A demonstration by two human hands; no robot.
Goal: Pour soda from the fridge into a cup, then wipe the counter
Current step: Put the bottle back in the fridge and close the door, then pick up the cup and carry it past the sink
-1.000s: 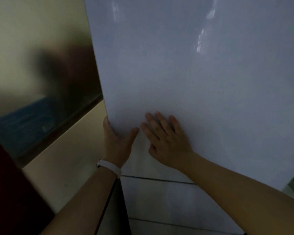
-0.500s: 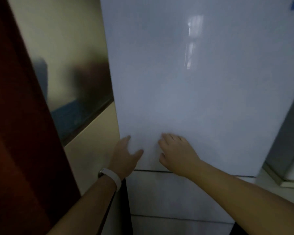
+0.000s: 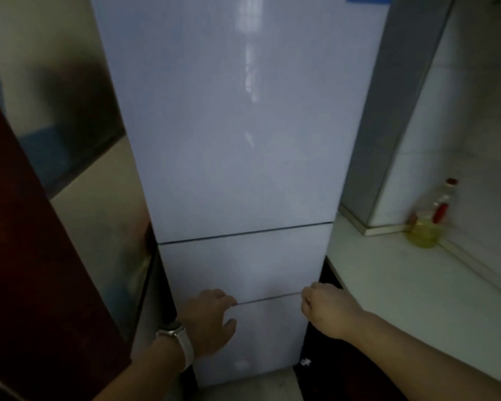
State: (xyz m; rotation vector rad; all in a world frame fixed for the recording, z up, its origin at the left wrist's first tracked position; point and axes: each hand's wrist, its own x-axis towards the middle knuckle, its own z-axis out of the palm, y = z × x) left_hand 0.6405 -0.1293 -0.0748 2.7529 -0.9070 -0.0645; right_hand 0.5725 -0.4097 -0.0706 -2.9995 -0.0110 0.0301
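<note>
A tall white fridge (image 3: 237,140) fills the middle of the view, all its doors closed, with a middle compartment (image 3: 243,267) and a bottom drawer (image 3: 261,337) under the big upper door. My left hand (image 3: 209,322), a pale watch band on its wrist, has its fingers curled at the seam above the bottom drawer, thumb spread below. My right hand (image 3: 327,309) is curled at the right end of the same seam. No soda and no cup are in view.
A pale counter (image 3: 402,285) runs along the right, against a tiled wall. A bottle of yellow oil (image 3: 428,224) with a red cap stands at its back. A grey pillar (image 3: 388,125) flanks the fridge. A dark red door (image 3: 26,270) stands at the left.
Both hands dropped from the lower edge of the upper door to the seam above the bottom drawer and curled. The view pulled back, showing the counter at the right.
</note>
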